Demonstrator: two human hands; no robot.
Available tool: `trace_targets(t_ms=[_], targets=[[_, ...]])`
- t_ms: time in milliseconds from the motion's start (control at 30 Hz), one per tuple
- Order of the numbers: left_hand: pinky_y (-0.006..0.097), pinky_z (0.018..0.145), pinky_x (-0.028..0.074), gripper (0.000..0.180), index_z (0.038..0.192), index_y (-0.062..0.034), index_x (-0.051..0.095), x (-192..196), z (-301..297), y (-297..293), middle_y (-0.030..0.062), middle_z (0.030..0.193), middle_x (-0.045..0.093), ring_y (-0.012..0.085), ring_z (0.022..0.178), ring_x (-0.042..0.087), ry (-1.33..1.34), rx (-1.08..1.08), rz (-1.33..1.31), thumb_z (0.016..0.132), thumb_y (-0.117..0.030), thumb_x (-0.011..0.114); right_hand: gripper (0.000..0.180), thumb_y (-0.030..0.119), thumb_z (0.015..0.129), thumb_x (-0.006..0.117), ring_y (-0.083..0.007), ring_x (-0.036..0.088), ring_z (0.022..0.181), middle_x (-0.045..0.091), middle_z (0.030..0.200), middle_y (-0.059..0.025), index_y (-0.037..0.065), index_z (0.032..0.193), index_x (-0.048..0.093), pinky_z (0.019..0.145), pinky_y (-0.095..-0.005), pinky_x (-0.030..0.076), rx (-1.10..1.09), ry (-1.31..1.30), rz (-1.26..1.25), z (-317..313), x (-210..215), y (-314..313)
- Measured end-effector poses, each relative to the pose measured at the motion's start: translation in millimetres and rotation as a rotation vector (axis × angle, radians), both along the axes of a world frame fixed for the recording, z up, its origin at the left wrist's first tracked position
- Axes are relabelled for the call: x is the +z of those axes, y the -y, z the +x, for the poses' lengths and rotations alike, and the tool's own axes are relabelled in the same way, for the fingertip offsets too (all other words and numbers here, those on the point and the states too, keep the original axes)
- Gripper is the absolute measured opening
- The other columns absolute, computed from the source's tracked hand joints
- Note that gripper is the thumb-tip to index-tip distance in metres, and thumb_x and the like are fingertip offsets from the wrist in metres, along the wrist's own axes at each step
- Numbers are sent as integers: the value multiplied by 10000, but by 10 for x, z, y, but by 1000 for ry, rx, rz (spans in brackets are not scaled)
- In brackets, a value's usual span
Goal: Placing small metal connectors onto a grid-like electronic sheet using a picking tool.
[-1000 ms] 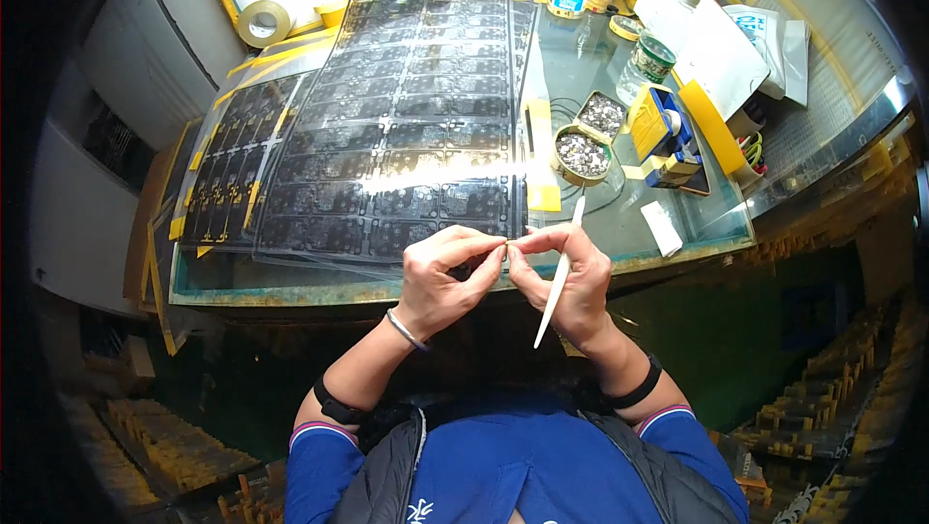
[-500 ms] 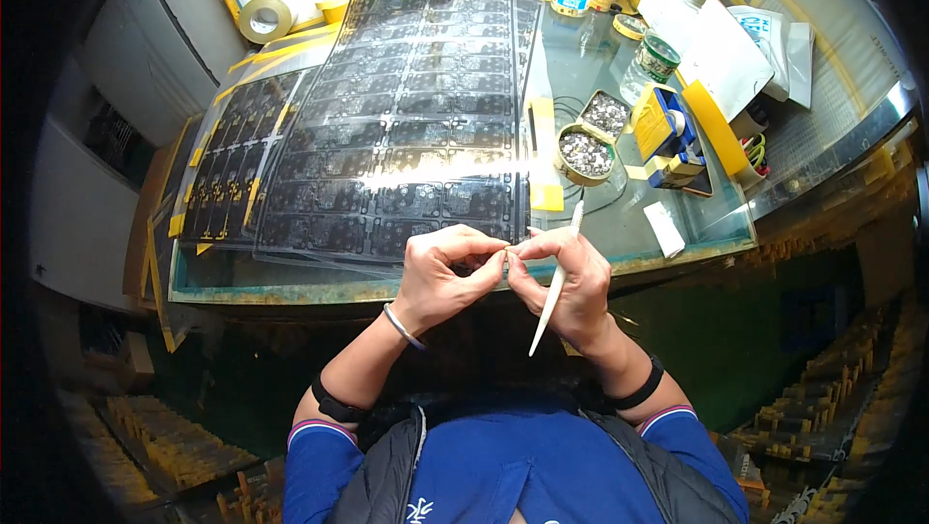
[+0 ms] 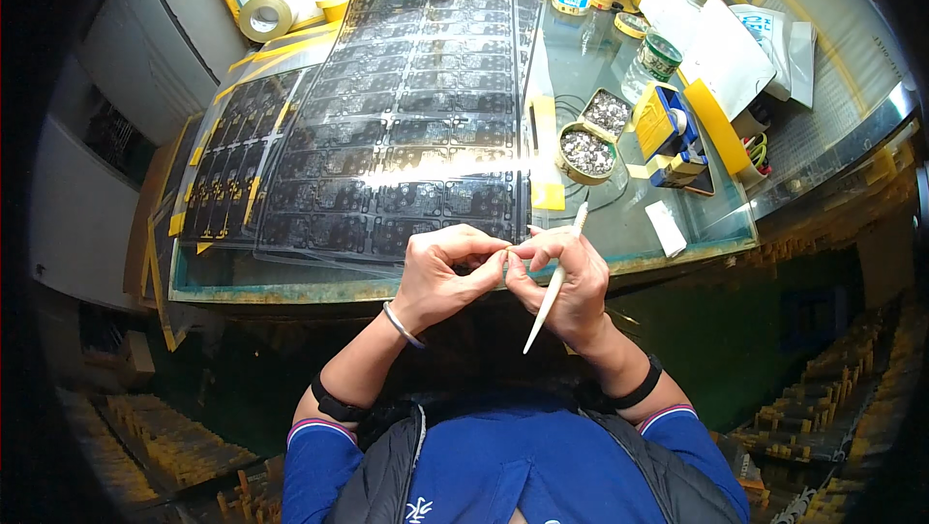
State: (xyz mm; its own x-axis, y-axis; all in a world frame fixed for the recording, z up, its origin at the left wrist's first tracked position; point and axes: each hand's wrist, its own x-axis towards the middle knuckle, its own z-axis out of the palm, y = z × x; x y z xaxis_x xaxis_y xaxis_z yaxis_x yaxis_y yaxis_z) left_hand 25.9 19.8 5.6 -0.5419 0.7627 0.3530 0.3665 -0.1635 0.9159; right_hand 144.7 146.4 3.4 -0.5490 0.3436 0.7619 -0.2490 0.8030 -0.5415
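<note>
At the front edge of the glass table (image 3: pixel 281 284), my left hand (image 3: pixel 440 277) and my right hand (image 3: pixel 576 290) meet fingertip to fingertip. My left thumb and forefinger are pinched together. Whatever sits between them is too small to make out. A slim white pen-shaped tool (image 3: pixel 545 314) lies across my right hand, its tapered end pointing down toward me. The right thumb and forefinger are bent close against the left fingertips. Just beyond my hands lies a large dark film sheet (image 3: pixel 416 161) printed with rows of circuit patterns.
A smaller patterned sheet (image 3: pixel 237 161) with yellow tape lies at the left. Right of the film stand a round tin (image 3: pixel 586 179) of small bits, a blue tape dispenser (image 3: pixel 668 142) and a clear jar (image 3: pixel 655 59). A folded white paper (image 3: pixel 666 229) rests near the right edge. A tape roll (image 3: pixel 265 18) is far left.
The white tool has tilted slightly in my right hand, and the right fingers have shifted a little. My left hand stays in place.
</note>
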Motion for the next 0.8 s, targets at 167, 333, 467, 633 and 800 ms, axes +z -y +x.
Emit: trace_targets(t_ms=[167,333,467,633,800], targets=[[205,654,527,108,934,22,728,18,-3,22,78,860,687,86,756,640,20,-55,-47,837,-1,689,321,7,682,783,-268,655,689,649,722,-70,84,744,477,729,-399,590,39,-73,-35,-29,-31,-5],[207,669,531,109,938,27,725,-10,-22,31,76,878,685,85,772,638,97,-85,-64,839,4,687,397,-48,681,769,-205,649,701,654,751,-81,93,729,401,784,-431,582,66,-61,-73,-33,-43,16],[205,676,532,115,945,34,720,-15,-36,35,78,891,682,83,779,635,129,-115,-67,837,11,686,401,-49,689,762,-210,648,701,650,746,-84,95,732,390,792,-436,580,94,-69,-101,-34,-49,10],[204,674,533,111,946,35,719,-20,-37,36,73,890,682,82,779,636,166,-132,-64,844,10,684,394,-43,702,759,-198,644,711,640,750,-86,89,739,390,810,-430,576,113,-82,-126,-43,-105,-2],[189,621,507,109,934,6,736,-9,-13,15,35,829,691,39,716,610,220,-118,-24,839,-21,691,371,-51,731,738,-163,632,742,623,757,-69,88,763,395,867,-436,558,173,-64,-290,-33,-118,22]])
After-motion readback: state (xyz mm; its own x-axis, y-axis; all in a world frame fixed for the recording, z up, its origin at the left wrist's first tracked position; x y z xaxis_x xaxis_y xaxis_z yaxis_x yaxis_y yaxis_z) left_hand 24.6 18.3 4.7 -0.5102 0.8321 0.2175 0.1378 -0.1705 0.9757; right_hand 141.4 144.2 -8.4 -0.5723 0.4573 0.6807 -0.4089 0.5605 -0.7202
